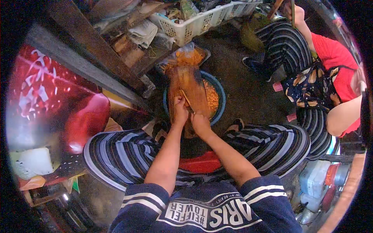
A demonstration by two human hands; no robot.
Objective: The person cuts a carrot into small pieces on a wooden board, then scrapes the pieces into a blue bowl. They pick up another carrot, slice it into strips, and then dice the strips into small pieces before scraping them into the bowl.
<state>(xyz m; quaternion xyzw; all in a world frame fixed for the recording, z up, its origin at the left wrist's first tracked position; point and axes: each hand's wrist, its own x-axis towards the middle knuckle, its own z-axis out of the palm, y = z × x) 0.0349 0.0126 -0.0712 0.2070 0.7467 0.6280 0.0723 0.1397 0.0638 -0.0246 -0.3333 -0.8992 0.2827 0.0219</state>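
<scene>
My right hand (pixel 200 123) is closed around the handle of a knife (pixel 186 99). Its narrow blade points away from me across a worn wooden cutting board (pixel 194 86). Close against the blade, my left hand (pixel 180 110) has its fingers pinched together on the board; what they hold is too small to make out. The board rests across a blue basin (pixel 222 97). Small orange diced pieces (pixel 211 98), which look like carrot, fill the basin's visible right side. Beyond the board's far end sits a plastic bag (pixel 190 54) of orange pieces.
A white perforated crate (pixel 184 33) stands at the back. Dark wooden beams (pixel 97 50) and a red patterned surface (pixel 58 97) are on the left. Another person in a red top (pixel 334 54) sits at the right. Blue containers (pixel 312 180) stand at lower right.
</scene>
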